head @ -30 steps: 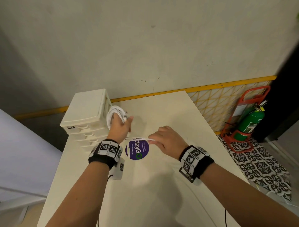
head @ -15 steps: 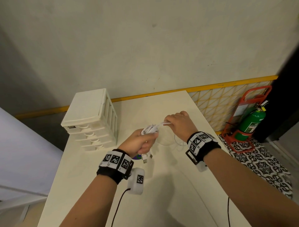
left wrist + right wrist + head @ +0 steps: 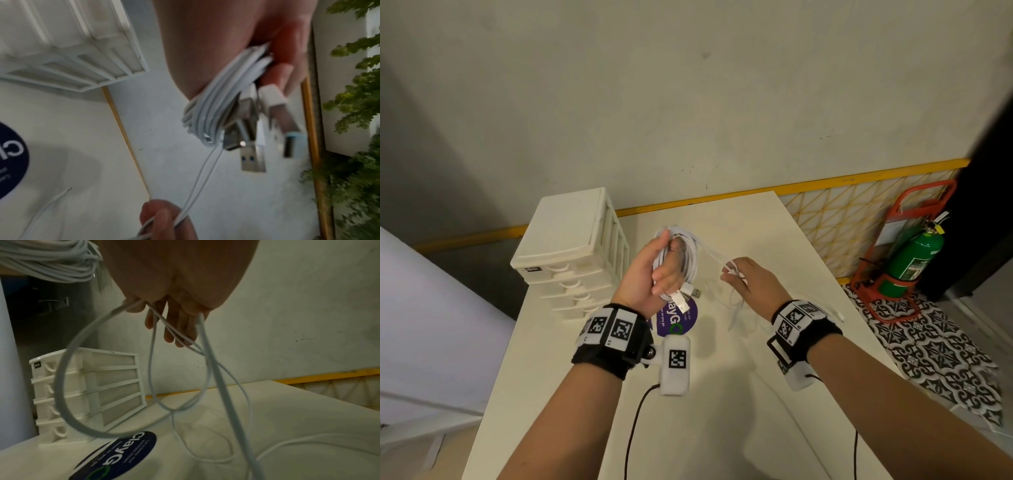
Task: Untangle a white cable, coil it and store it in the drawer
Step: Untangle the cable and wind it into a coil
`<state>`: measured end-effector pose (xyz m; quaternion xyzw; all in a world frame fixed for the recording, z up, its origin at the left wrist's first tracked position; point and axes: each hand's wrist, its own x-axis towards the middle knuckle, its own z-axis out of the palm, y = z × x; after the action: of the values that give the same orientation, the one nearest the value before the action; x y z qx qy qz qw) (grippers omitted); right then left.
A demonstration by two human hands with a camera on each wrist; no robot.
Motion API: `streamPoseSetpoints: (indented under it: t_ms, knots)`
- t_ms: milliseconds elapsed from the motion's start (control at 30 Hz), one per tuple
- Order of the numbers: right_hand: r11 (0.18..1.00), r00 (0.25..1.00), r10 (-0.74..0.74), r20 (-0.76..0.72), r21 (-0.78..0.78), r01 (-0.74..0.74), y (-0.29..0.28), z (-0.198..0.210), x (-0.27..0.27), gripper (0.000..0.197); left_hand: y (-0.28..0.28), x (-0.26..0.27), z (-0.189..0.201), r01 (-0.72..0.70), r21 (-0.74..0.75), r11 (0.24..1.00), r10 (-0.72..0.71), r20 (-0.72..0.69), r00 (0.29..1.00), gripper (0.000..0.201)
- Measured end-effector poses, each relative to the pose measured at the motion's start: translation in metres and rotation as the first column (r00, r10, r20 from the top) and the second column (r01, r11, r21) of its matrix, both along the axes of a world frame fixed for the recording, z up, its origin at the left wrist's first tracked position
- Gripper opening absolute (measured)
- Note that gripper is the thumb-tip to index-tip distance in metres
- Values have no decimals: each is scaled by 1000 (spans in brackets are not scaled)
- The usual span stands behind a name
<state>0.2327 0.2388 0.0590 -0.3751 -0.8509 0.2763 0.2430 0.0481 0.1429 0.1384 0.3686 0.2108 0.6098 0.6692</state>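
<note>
My left hand [image 3: 669,263] is raised above the table and grips a coil of white cable [image 3: 688,255], several loops thick, with its USB plugs [image 3: 688,294] sticking out below the palm. The left wrist view shows the same coil [image 3: 216,97] and a plug [image 3: 252,159] close up. A strand runs from the coil to my right hand [image 3: 732,274], which pinches loose strands [image 3: 154,353] that hang in tangled loops onto the table. The white drawer unit [image 3: 571,246] stands at the table's back left with all its drawers closed.
A round purple sticker [image 3: 674,320] lies on the cream table [image 3: 722,411] under my left hand. Loose cable [image 3: 736,311] trails across the table to the right. A green fire extinguisher [image 3: 914,260] in a red stand is on the floor at right.
My left hand has lifted and turned upright with the coil. My right hand has come back from the far side towards me, drawing a strand off the coil.
</note>
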Motion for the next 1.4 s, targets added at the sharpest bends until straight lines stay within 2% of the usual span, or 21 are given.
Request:
streamPoseSetpoints:
  t_ms: [167, 233, 333, 400, 467, 567, 700, 833, 933, 1000, 1067, 1133, 1167, 1233, 1300, 1333, 1400]
  knots:
    - [1000, 999, 2, 42, -8, -2, -5, -10, 7, 33, 5, -19, 11, -203, -20, 979, 204, 134, 970, 29]
    - [997, 998, -47, 50, -53, 49, -4, -15, 14, 33, 6, -26, 17, -291, -48, 955, 295, 162, 942, 34]
    - [977, 982, -176, 63, -114, 182, 3, -28, 25, 36, 6, -36, 24, -388, -59, 920, 392, 125, 911, 32]
    - [950, 960, -237, 151, -169, 261, 10, -39, 34, 38, 5, -44, 28, -450, -52, 891, 453, 144, 880, 27]
    - [912, 921, -251, 299, -245, 328, 15, -48, 46, 42, 3, -52, 31, -494, -50, 868, 495, 173, 852, 27]
    - [871, 880, -249, 406, -303, 386, 15, -53, 55, 47, 3, -56, 31, -529, -73, 845, 534, 131, 835, 30]
    - [852, 876, -301, 378, -306, 425, 15, -45, 54, 44, 4, -51, 28, -614, -120, 780, 624, 93, 776, 33]
    - [828, 828, -343, 444, -272, 489, 17, -37, 57, 36, 1, -56, 28, -672, -150, 726, 688, 127, 715, 37]
    - [856, 804, -309, 509, -220, 468, 14, -31, 53, 32, 0, -58, 25, -700, -166, 694, 719, 116, 685, 38]
    - [871, 784, -290, 550, -187, 453, 12, -32, 50, 32, -1, -58, 23, -687, -154, 711, 702, 81, 708, 39]
    - [858, 767, -299, 568, -190, 476, 12, -34, 46, 37, -3, -53, 22, -629, -106, 771, 634, 27, 773, 43]
    - [811, 802, -328, 500, -286, 510, 11, -34, 42, 46, -3, -45, 23, -555, -82, 828, 556, -16, 831, 41]
    - [813, 827, -351, 439, -294, 502, 11, -34, 38, 53, -2, -41, 24, -523, -83, 848, 523, -22, 852, 39]
    - [885, 890, -343, 300, -214, 413, 11, -28, 29, 65, 0, -33, 24, -454, -83, 887, 454, -21, 891, 36]
    - [960, 948, -258, 185, -65, 274, 12, -21, 19, 67, 1, -27, 24, -371, -77, 926, 370, -24, 929, 35]
    - [980, 964, -193, 183, -5, 197, 12, -18, 14, 66, 2, -25, 25, -332, -72, 941, 330, -32, 943, 34]
    - [997, 955, -56, 291, 69, 37, 14, -15, 5, 64, 2, -20, 28, -264, -61, 963, 260, -60, 964, 31]
